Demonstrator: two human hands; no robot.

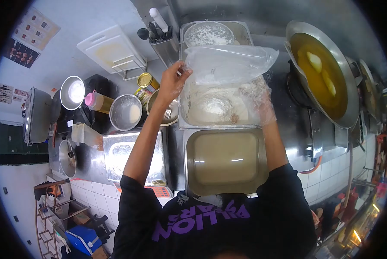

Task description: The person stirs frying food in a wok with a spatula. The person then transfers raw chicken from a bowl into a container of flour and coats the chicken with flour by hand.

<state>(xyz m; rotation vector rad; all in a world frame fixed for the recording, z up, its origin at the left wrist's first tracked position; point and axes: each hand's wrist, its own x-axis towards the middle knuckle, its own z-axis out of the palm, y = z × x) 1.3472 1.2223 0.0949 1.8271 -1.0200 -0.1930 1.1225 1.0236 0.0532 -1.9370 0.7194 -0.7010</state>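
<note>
My left hand (174, 82) pinches the left edge of a clear plastic bag (230, 64), which stretches across the upper part of a metal flour tray (182, 116). My right hand (260, 101) wears a loose clear plastic glove dusted with white flour. It hangs over the tray's right side, below the bag's right end, fingers apart and nothing visible in them. White flour (217, 108) lies heaped in the tray, with a small brownish clump near its front edge. Nearest my body, a deep metal pan (186, 164) holds a pale, cloudy liquid.
At right, a large wok (352, 110) of yellow oil holds two pale pieces on a burner. Behind the bag sits a floury strainer (208, 32). On the left stand metal bowls (116, 123), a pink-capped bottle (100, 102), a can (146, 80) and a metal box (135, 155).
</note>
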